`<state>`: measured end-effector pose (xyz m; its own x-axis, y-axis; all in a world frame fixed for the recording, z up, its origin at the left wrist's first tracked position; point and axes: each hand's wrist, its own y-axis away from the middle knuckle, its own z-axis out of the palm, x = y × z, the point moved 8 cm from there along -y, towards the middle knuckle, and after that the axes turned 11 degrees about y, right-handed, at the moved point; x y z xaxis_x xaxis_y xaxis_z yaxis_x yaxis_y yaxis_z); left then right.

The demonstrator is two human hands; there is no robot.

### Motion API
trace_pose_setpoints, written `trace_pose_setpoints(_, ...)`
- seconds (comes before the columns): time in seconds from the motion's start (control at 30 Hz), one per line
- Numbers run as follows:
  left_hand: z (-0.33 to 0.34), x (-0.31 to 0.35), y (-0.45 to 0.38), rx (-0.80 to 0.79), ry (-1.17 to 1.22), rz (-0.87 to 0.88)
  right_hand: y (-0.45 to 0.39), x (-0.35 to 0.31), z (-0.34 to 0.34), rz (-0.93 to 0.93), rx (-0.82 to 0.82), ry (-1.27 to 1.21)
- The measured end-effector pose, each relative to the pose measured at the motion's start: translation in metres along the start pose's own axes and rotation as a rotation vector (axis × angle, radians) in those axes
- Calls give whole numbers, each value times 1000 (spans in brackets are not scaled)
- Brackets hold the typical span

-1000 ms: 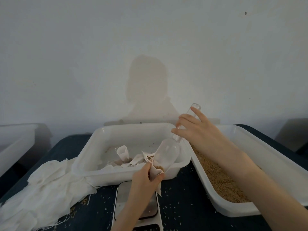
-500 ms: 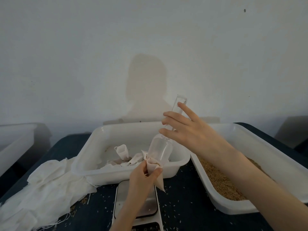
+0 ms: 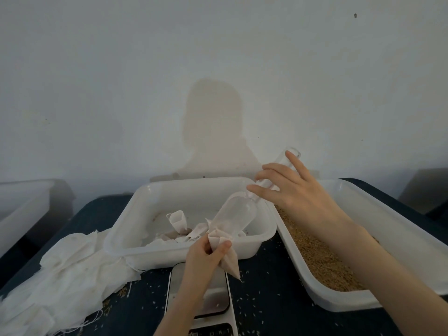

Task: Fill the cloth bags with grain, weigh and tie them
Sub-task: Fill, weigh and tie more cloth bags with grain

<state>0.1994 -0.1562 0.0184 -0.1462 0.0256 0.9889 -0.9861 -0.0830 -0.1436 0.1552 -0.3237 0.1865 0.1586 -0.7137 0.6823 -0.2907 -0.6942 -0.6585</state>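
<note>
Head view | scoop (image 3: 234, 215) lowered from steeper tilt, gripped by right hand (image 3: 294, 192) fingers | cloth bag (image 3: 224, 249) pinched by left hand (image 3: 203, 259) above scale (image 3: 213, 304) | mouth at scoop tip

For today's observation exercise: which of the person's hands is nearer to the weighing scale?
Left. The left hand holds the cloth bag directly above the scale; the right hand grips the scoop handle higher up, off to the right.

The right hand (image 3: 298, 192) has tilted the scoop (image 3: 232, 218) flatter over the bag (image 3: 224, 251).
</note>
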Motion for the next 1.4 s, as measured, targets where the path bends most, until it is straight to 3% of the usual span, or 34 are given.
trace_pose_setpoints(0.17, -2, 3, 2, 15, 7, 10, 22, 18, 28, 150, -187, -134)
trace_pose_setpoints(0.3, -2, 4, 4, 14, -22, 28, 56, 36, 52, 373, -280, -318)
trace_pose_setpoints(0.53, 0, 8, 6, 5, -75, 64, 154, 41, 120, 812, -845, -531)
trace_pose_setpoints(0.67, 4, 7, 8, -16, -87, 56, 183, 29, 134, 822, -1092, -486)
trace_pose_setpoints(0.83, 7, 7, 8, -26, -105, 67, 194, 11, 142, 621, -1380, -357)
trace_pose_setpoints(0.93, 11, 2, 7, -84, -207, 64, 186, 13, 133, 590, -1347, -279)
trace_pose_setpoints(1.0, 12, 1, 6, -101, -309, 83, 163, 19, 119, 615, -1159, -236)
trace_pose_setpoints(1.1, 8, 5, 4, -64, -370, 131, 112, -1, 91, 693, -847, -572)
trace_pose_setpoints(1.23, 3, 9, 3, -8, -371, 146, 64, -83, 67, 514, -837, -896)
trace_pose_setpoints(1.4, -6, 10, 9, -3, -302, 182, 52, -138, 62, 509, -775, -913)
